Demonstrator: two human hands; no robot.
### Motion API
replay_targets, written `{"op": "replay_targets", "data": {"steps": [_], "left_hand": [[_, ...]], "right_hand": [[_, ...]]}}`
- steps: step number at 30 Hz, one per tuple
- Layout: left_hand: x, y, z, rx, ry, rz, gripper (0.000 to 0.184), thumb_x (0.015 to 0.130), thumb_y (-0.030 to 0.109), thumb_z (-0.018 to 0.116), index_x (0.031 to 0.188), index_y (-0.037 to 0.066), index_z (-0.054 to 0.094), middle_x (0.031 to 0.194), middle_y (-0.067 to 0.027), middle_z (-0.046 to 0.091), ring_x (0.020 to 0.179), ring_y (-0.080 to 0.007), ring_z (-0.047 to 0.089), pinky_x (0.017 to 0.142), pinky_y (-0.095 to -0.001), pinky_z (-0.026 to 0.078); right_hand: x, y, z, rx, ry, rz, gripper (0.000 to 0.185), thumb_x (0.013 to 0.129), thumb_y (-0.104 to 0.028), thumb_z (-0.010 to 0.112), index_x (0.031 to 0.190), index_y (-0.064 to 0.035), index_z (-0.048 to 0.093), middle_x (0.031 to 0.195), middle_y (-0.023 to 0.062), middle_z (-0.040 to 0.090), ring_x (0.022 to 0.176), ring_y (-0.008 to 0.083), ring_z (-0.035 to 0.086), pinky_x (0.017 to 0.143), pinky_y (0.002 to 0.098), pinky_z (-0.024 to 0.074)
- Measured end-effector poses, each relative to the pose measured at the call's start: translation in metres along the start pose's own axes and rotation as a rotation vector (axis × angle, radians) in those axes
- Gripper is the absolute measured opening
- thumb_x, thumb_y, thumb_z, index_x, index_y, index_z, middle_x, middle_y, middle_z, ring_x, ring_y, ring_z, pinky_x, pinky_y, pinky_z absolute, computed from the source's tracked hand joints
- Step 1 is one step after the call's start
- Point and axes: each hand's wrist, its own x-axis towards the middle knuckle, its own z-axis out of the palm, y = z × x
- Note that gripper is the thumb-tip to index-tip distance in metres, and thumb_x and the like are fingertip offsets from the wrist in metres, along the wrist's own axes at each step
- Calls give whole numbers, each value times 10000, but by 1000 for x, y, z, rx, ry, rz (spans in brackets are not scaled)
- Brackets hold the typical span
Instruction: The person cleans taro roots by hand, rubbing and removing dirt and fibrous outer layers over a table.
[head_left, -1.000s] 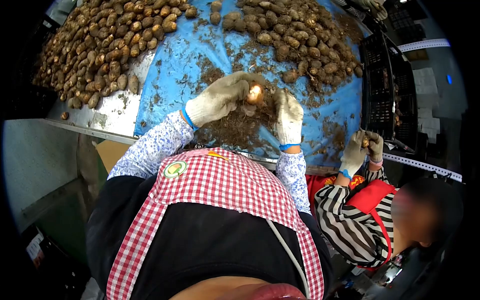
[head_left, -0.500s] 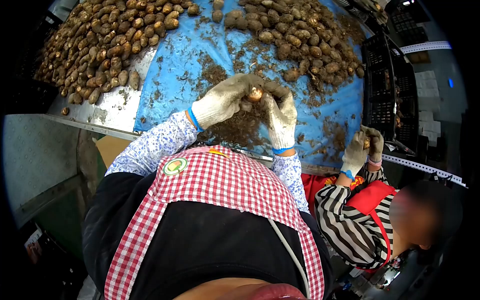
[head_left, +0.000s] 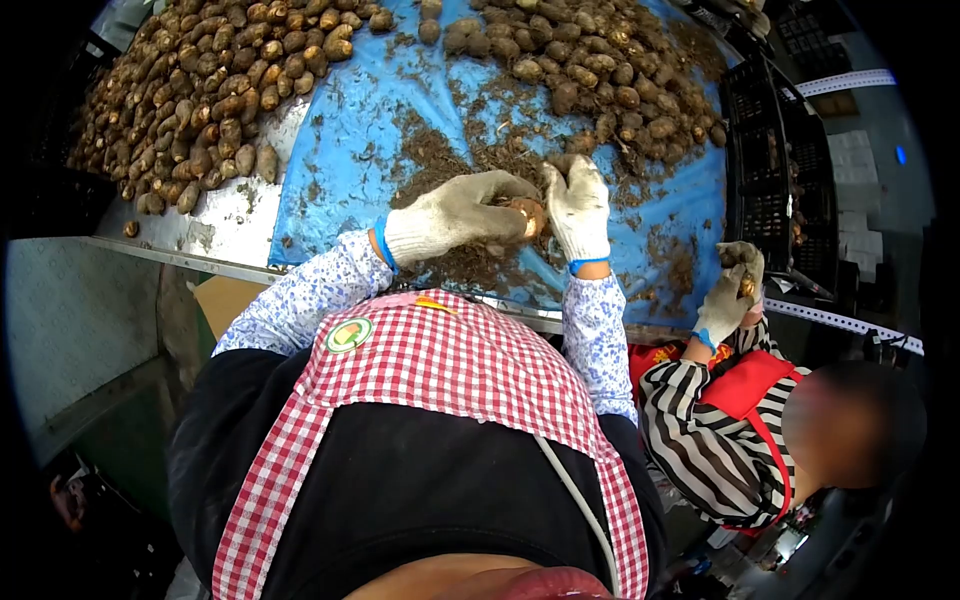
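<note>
A brown root tuber (head_left: 528, 217) with a pale patch is held in the gloved fingers of my left hand (head_left: 465, 215), over the blue sheet (head_left: 345, 150). Just right of it is my right hand (head_left: 580, 205), also gloved, its fingers bent and their tips turned up; whether anything is between them I cannot make out. Loose dirt and root hairs (head_left: 430, 155) lie around and beneath both hands. Beyond my hands is a heap of hairy tubers (head_left: 600, 70).
A large pile of tubers (head_left: 200, 90) covers the metal tabletop (head_left: 240, 215) at the left. Black crates (head_left: 765, 170) stand along the right side. A co-worker in a striped top (head_left: 690, 450) holds a small tuber (head_left: 746, 287) in gloved hands at the lower right.
My right hand has moved away from the tuber to the right. The tuber in my left hand is lower and turned. The co-worker's hands have shifted slightly right.
</note>
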Motion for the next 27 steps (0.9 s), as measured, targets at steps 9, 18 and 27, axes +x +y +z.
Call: {"op": "replay_targets", "data": {"steps": [9, 18, 27], "left_hand": [[8, -20, -17, -309, -52, 97, 575, 923, 185, 631, 1386, -71, 405, 1171, -131, 580, 1021, -179, 600, 831, -278, 529], [9, -16, -10, 21, -13, 255, 702, 851, 205, 687, 1414, -65, 367, 1316, -194, 509, 1117, -227, 569, 962, -352, 477], [9, -22, -23, -169, 20, 226, 663, 857, 155, 673, 1418, -34, 374, 1438, -193, 409, 1158, -218, 565, 854, -295, 533]], "right_hand": [[-18, -34, -21, 520, -106, -161, 196, 828, -28, 677, 1024, -42, 671, 1046, 132, 632, 965, 295, 617, 830, 389, 508], [-12, 14, 5, -266, 91, -101, 136, 826, -153, 716, 814, -37, 647, 893, 168, 647, 794, 318, 616, 771, 421, 503], [-36, -12, -17, 710, -129, 292, 320, 898, -78, 631, 1209, -10, 602, 1122, 171, 645, 988, 276, 630, 859, 383, 512]]}}
